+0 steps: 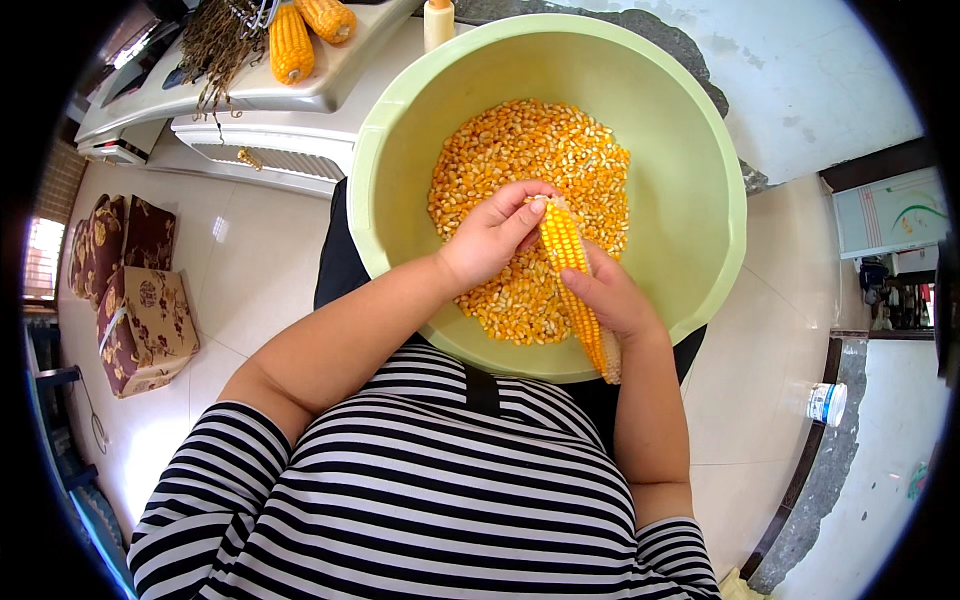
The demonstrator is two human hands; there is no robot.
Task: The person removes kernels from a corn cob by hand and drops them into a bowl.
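A partly shelled ear of corn [568,244] slants over a large pale green plastic basin [679,150]. Its yellow kernels still cover the side facing up, while bare pale cob shows along its right edge and lower end. My right hand [611,292] is wrapped around the lower half, thumb on top of the kernels. At the upper end, my left hand [499,229] has its thumb and fingers closed on the tip; what its fingertips pinch there is partly hidden. Beneath both hands lies a heap of loose corn kernels [525,150] on the basin's bottom.
Two whole ears of corn [291,46] and a bundle of dried plant stems [217,52] lie on a light tabletop [322,90] at upper left. A cream bottle [439,26] stands behind the basin's rim. Floral boxes [150,326] sit on the tiled floor at left.
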